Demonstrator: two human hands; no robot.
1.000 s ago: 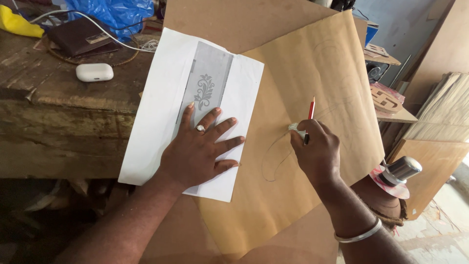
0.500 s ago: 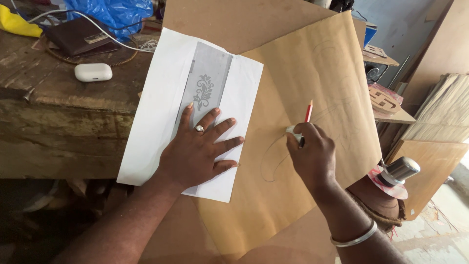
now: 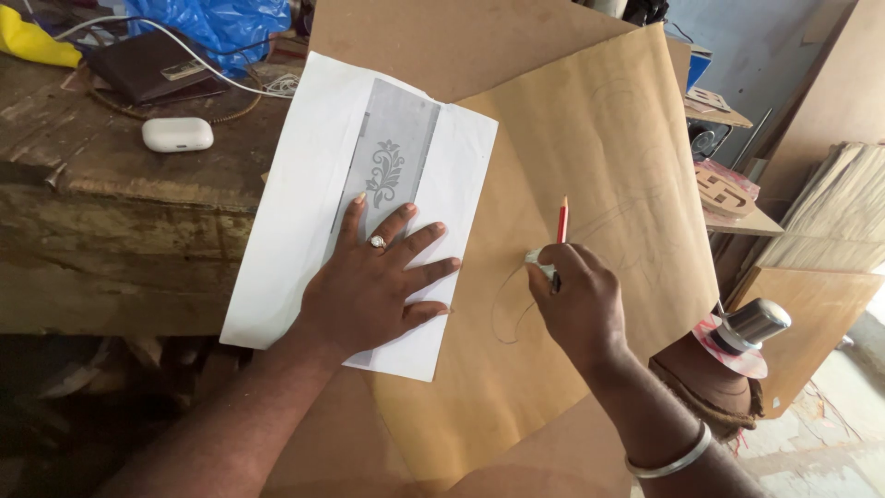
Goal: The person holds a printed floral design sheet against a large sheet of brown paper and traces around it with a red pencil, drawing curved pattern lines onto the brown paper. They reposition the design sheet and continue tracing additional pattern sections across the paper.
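Two hands are working over a tan sheet (image 3: 590,148) lying across the counter (image 3: 101,212). The left hand (image 3: 378,286) is pressing flat, fingers spread apart, on a white paper (image 3: 295,221) at centre-left of the frame; this paper is carrying a grey strip with a pale floral pattern (image 3: 385,171). The right hand (image 3: 576,300) is closing around a red pencil (image 3: 561,221), with a small white piece, possibly an eraser, tucked under the fingers, right of centre.

Progress, as judged: faint curved pencil lines (image 3: 512,309) are showing on the tan sheet just left of the right hand, and fainter outlines are appearing toward the upper right. Most of the sheet is remaining bare, so the copying appears to be at an early stage.

Nearby items:
- White rounded case (image 3: 177,134), upper left.
- Blue plastic bag (image 3: 221,23), top edge.
- Dark wallet-like item (image 3: 147,69) with a white cable crossing it.
- Metal-capped container (image 3: 751,327), lower right.
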